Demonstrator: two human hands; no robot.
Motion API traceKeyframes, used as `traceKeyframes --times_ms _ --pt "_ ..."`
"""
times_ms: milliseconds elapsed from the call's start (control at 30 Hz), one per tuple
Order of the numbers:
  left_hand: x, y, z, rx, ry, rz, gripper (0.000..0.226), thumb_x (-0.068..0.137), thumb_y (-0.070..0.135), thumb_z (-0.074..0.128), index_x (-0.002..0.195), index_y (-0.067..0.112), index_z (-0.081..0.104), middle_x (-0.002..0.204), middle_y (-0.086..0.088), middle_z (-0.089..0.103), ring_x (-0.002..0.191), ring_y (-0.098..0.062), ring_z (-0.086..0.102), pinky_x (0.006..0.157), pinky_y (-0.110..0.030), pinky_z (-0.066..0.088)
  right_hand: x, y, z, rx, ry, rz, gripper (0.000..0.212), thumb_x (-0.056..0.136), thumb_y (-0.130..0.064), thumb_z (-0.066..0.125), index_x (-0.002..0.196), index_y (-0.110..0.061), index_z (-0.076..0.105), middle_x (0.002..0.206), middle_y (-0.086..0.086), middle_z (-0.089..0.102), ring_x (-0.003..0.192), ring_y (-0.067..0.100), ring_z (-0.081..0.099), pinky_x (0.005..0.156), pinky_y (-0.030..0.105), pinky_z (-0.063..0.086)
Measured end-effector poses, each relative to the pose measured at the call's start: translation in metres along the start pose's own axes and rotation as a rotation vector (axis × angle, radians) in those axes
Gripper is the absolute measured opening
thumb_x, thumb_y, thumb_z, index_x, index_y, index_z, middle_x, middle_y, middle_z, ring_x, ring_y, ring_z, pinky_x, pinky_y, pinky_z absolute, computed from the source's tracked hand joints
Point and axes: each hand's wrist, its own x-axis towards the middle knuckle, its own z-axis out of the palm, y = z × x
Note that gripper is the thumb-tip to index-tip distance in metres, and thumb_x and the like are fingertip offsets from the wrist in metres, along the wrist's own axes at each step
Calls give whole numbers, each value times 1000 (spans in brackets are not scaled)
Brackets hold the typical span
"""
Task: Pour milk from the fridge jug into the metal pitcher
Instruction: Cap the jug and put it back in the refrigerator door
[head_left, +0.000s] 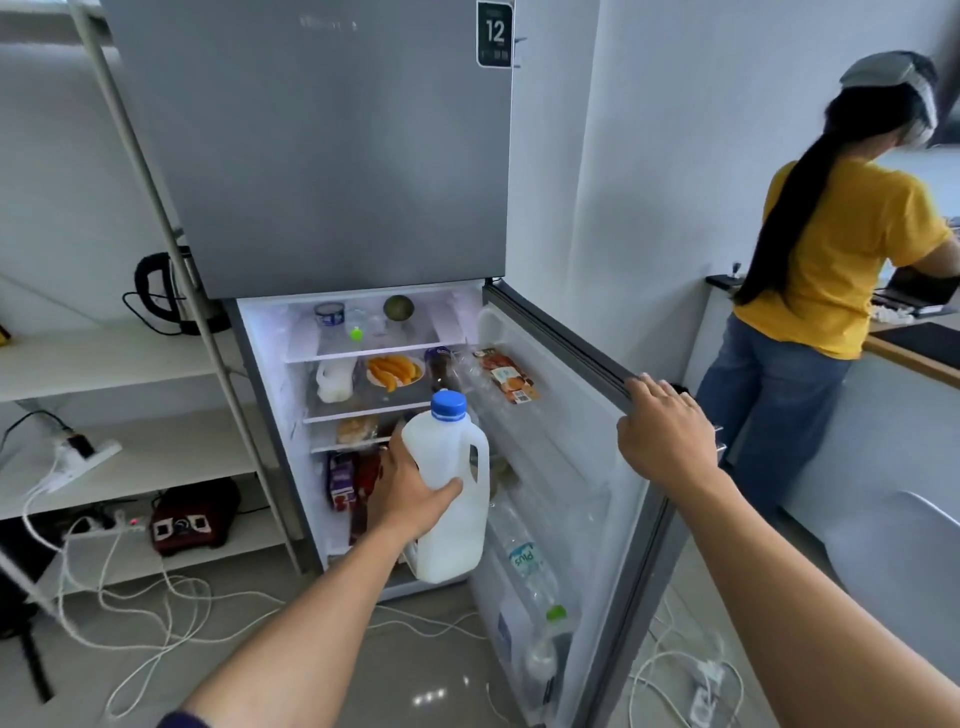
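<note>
Left hand (410, 493) grips milk jug (451, 488); right hand (665, 431) clasps fridge door (582, 415) edge.

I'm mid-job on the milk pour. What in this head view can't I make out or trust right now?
- Metal pitcher: nowhere in the head view.
- Milk jug: the left hand covers its near side; milk level unreadable through the white plastic.
- Bottom shelf cartons: partly behind that hand and arm, labels too small.
- Fridge door handle side: under the right hand.
- Counter: blocked by a person in a yellow shirt and cut by the frame edge.
</note>
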Motion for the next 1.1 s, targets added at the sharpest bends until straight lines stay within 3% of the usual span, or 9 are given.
traceKeyframes --times_ms 100,267,333,433,600,700,867,1000,1100 --pt "12 -1 10 0 -13 -16 105 72 43 78 150 29 8 148 -1 41 121 -33 55 91 -39 49 9 3 9 -4 26 73 41 88 -19 46 128 -8 46 137 8 50 129 26 42 112 41 27" --pt "39 -11 29 -59 -41 -51 96 73 37 80 147 22 20 141 -4 46 118 -33 56 91 -39 49 24 -15 36 33 126 60 45 89 -17 50 132 -5 43 154 18 26 146 30 14 120 48 2" --pt "50 -20 38 -105 -73 -89 96 70 35 80 146 21 22 139 -3 46 117 -32 56 93 -38 48 24 -33 49 167 191 -110 39 91 -15 51 130 -9 48 149 13 36 141 28 28 119 48 18" --pt "66 -43 55 -196 -127 -158 97 64 34 79 143 22 25 136 -2 48 117 -29 55 96 -42 49 27 -65 90 312 -41 -277 32 96 -24 45 128 -20 48 134 1 52 112 25 57 88 45 52" --pt "84 -94 92 -298 -235 -248 95 62 23 84 138 20 28 129 -4 49 114 -26 55 95 -44 50 33 -92 181 518 -549 15 41 96 -41 48 134 -25 46 130 0 57 103 22 61 89 36 50" --pt "97 -126 121 -327 -336 -287 102 50 39 78 137 28 27 132 0 48 114 -22 56 96 -44 52 33 -98 225 517 -754 77 45 95 -48 48 131 -21 52 124 1 62 105 16 59 90 28 45" --pt "122 -165 175 -402 -545 -308 101 51 32 81 136 40 28 135 2 47 118 -18 56 95 -48 54 45 -94 280 410 -845 98 38 97 -42 45 125 -17 51 122 4 62 107 21 57 91 31 44" --pt "139 -170 193 -416 -738 -259 98 54 30 81 132 36 23 131 6 46 119 -14 51 97 -37 49 55 -79 309 279 -907 81 33 97 -41 47 117 -15 52 116 5 62 106 24 58 88 32 43" --pt "147 -192 216 -426 -707 -278 94 48 34 81 125 44 28 125 9 53 116 -14 55 95 -37 51 59 -69 330 222 -793 117 35 95 -44 49 120 -20 54 119 1 57 111 20 54 92 31 42"
